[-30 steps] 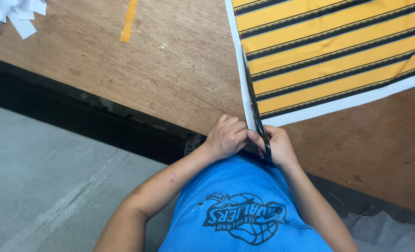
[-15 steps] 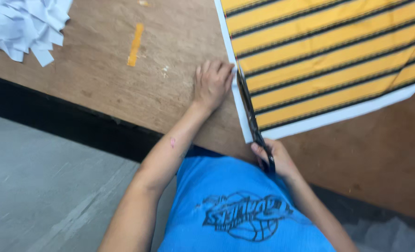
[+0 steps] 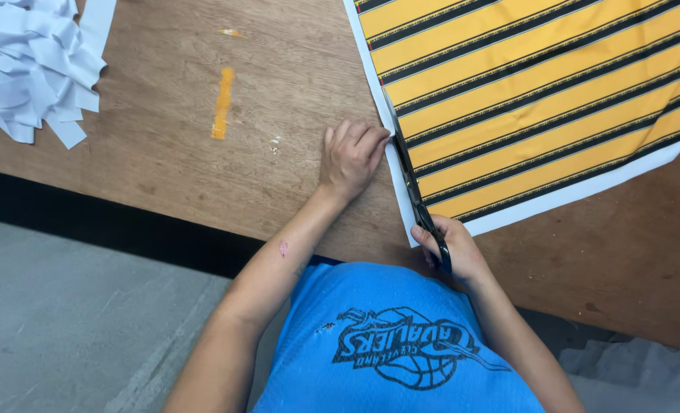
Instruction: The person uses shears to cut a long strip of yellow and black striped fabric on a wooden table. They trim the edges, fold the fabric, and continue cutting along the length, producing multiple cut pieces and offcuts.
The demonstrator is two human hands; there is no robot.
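Where the striped fabric [image 3: 539, 107] lies over the far right part of the bench [image 3: 164, 153], its white border [image 3: 386, 141] runs along the fabric's left edge and ends in a corner near the bench's near edge. Right hand [image 3: 451, 248]: grip closed around the handles of the black scissors [image 3: 412, 187], blades lying along the line between border and first dark stripe. Left hand [image 3: 351, 157]: flat on the bench, fingers together, fingertips touching the white border just beside the blades; it grasps nothing. Bare wood lies open to the left of this hand, up to an orange mark [image 3: 223, 103] and a heap of white strips [image 3: 30, 65] at the far left corner. Compared with the view half a second ago, the left hand has shifted slightly toward the near edge, and the scissors remain on the same line.
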